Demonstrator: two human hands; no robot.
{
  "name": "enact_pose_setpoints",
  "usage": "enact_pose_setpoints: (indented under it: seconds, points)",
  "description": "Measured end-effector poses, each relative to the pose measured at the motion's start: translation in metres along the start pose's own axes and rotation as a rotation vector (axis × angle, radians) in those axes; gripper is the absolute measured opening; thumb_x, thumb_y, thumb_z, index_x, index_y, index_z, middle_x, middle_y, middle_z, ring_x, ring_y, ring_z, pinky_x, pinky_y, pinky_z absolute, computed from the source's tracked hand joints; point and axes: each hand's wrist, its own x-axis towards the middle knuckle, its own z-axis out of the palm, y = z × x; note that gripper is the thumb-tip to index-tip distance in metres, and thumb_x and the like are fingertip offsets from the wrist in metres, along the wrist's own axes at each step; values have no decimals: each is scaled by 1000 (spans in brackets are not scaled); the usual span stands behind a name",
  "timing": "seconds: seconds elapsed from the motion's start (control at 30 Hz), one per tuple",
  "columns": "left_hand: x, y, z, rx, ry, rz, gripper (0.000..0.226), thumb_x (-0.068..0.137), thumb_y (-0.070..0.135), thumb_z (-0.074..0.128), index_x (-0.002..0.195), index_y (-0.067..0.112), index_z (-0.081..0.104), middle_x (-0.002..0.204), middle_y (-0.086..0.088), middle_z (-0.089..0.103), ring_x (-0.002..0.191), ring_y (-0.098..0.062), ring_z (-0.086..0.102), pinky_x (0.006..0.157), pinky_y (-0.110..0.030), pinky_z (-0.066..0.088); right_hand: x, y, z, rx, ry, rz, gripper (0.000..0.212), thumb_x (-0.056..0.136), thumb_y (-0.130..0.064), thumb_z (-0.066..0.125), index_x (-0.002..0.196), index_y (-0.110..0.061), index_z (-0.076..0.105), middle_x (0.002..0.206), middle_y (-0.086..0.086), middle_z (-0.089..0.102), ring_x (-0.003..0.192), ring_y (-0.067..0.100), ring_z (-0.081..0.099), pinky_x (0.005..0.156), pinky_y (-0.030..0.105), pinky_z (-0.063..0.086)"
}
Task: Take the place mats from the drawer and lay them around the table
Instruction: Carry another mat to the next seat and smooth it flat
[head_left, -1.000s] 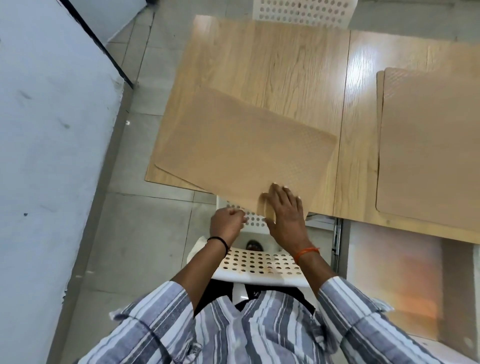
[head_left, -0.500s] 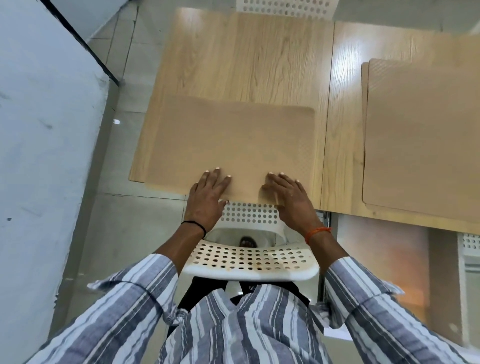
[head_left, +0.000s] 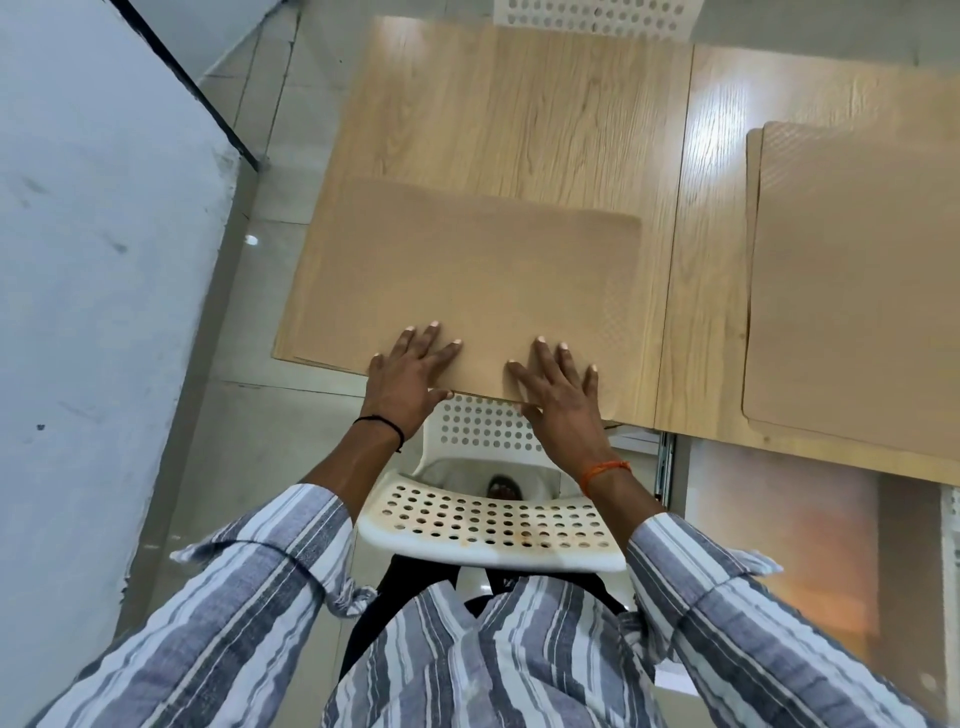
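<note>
A tan place mat (head_left: 467, 280) lies flat at the near left corner of the light wooden table (head_left: 519, 114), square with the front edge. My left hand (head_left: 408, 376) and my right hand (head_left: 558, 392) both rest palm down on its near edge, fingers spread, gripping nothing. Further right lie more tan place mats (head_left: 857, 291), two stacked with one edge peeking out on the left.
A white perforated chair (head_left: 488, 519) stands between me and the table, its back under my wrists. Another white chair (head_left: 592, 15) is at the far side. A pale wall (head_left: 93, 312) runs along the left, tiled floor beside it.
The mat was skewed and held up by my right hand; it has been turned square and laid flat. Both hands came down flat on its near edge.
</note>
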Motion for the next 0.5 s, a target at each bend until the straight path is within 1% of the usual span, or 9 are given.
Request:
enact_pose_setpoints:
  seconds: [0.1, 0.17, 0.33, 0.4, 0.5]
  points:
    - [3, -4, -3, -10, -22, -8, 73, 88, 40, 64, 149, 45, 24, 163, 13, 6, 150, -20, 5, 114, -55, 23, 5, -8, -3, -27, -31, 5, 59, 101, -30, 47, 154, -38, 21, 165, 1, -11, 151, 29, -14, 119, 61, -5]
    - [5, -7, -5, -25, -35, -16, 76, 86, 41, 66, 149, 46, 24, 163, 14, 5, 150, -19, 4, 115, -55, 22, 8, -13, -4, -57, -46, 9, 59, 103, -29, 43, 154, -39, 17, 165, 2, -14, 151, 31, -16, 118, 63, -5]
    - [11, -12, -10, -36, -64, -21, 80, 82, 45, 70, 148, 46, 25, 163, 14, 5, 150, -18, 4, 114, -56, 24, 14, -18, -1, -81, -49, 20, 60, 104, -27, 41, 155, -42, 13, 164, 2, -17, 150, 32, -18, 117, 65, -4]
    - [12, -13, -10, -39, -72, -23, 79, 82, 46, 69, 148, 45, 25, 163, 13, 5, 150, -18, 4, 114, -56, 23, 15, -19, -1, -87, -59, 19, 60, 104, -28, 41, 154, -43, 12, 164, 2, -18, 150, 32, -19, 117, 66, -3]
    - [12, -14, -8, -58, -57, -23, 69, 88, 47, 61, 148, 45, 26, 163, 12, 6, 151, -19, 4, 114, -57, 22, 17, -19, -4, -89, -76, 15, 59, 103, -29, 41, 154, -43, 14, 164, 1, -18, 150, 32, -18, 117, 66, -4]
